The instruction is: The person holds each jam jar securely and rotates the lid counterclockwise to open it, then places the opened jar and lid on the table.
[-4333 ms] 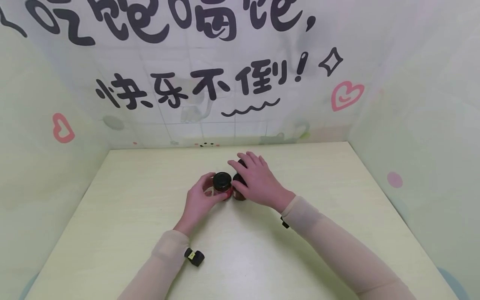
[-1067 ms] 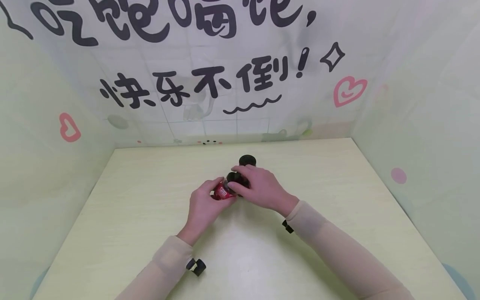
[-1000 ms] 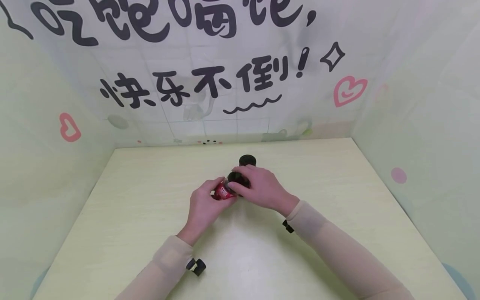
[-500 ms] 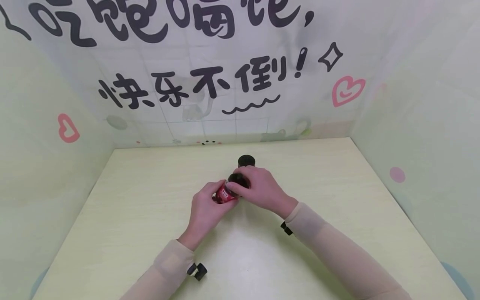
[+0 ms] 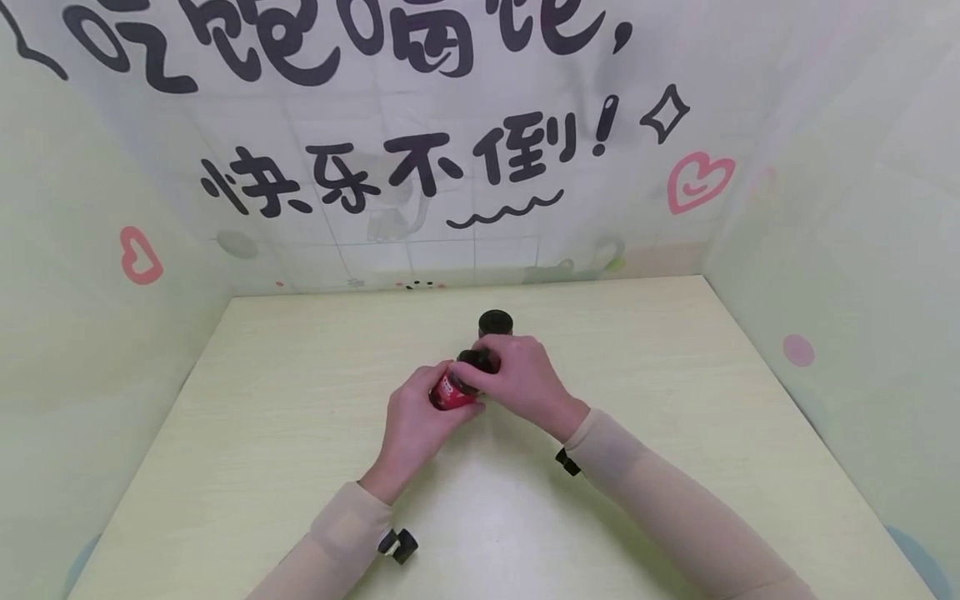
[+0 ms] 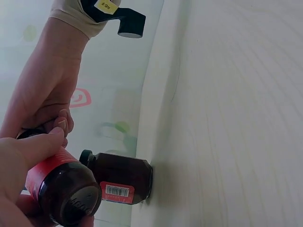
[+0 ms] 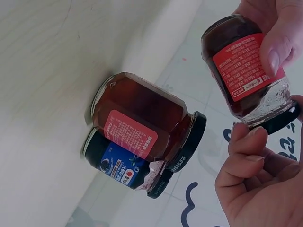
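Note:
My left hand [image 5: 420, 408] grips a small glass jar [image 5: 453, 393] with a red label and dark contents. The jar is tilted off the table, its base facing the left wrist camera. My right hand [image 5: 525, 377] pinches the jar's black lid [image 7: 279, 118] between thumb and fingers. A clear wrap, crinkled in the right wrist view, shows around the neck below the lid. Behind the hands stand a larger dark-filled jar [image 7: 142, 109] with a red label and a smaller jar [image 7: 120, 163] with a blue label, side by side, both with black lids.
A pale wooden table [image 5: 247, 400] lies beneath both hands. Upright printed panels stand at the back [image 5: 300, 225] and both sides. A black camera mount [image 5: 397, 546] sits at the left wrist, another [image 5: 567, 461] at the right.
The red-label jar, upright in my left hand at first, is now raised and tilted. My right hand has left the other jars for its lid. Lately both hands have shifted slightly nearer.

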